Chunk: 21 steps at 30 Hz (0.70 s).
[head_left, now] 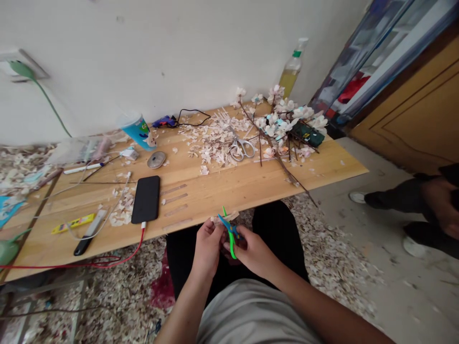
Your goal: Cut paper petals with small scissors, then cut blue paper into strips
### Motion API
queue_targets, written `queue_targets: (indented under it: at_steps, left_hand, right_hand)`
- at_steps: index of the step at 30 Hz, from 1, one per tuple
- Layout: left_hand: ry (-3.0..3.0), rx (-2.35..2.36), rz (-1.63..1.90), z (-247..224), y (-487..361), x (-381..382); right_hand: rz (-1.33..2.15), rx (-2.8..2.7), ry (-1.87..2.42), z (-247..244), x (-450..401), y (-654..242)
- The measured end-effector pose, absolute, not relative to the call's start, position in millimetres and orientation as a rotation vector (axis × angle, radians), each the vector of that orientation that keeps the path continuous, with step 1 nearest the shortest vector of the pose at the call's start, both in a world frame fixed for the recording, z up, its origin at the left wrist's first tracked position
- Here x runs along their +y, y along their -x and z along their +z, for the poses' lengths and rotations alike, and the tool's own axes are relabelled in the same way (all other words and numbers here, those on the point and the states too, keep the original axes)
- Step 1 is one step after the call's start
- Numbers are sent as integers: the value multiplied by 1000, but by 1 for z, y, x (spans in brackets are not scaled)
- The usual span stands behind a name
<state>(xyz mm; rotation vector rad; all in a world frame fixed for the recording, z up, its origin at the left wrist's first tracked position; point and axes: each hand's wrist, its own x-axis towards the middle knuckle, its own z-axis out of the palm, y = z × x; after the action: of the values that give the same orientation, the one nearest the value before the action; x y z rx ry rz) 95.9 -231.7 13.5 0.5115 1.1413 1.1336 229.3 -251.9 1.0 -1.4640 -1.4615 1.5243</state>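
Observation:
In my right hand [256, 251] is a pair of small scissors [231, 234] with green and blue parts; the fingers are closed around the handles and the blades stand apart. My left hand [209, 241] pinches a thin, pale, papery strip [232, 216], which lies across the scissor blades. Both hands are just off the table's front edge, above my lap. Four-fingered detail of the left grip is partly hidden behind the thumb. Nearest on the table are several thin brown strips [175, 197] lying side by side, left of my hands.
On the wooden table [222, 191] are a black phone [146, 199] on a red cable, a utility knife [89, 232], a blue cup [138, 131], grey scissors [243, 149], pale scraps [215, 143], white-flowered branches [276, 124] and a bottle [291, 71]. Another person [412, 200] is at right.

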Motion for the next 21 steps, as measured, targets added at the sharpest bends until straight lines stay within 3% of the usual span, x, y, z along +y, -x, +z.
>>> queue_targets:
  at_steps: [21]
  left_hand:
    - [-668, 1142, 1107, 5, -80, -225]
  right_hand:
    - [1237, -1668, 1560, -5, -251, -223]
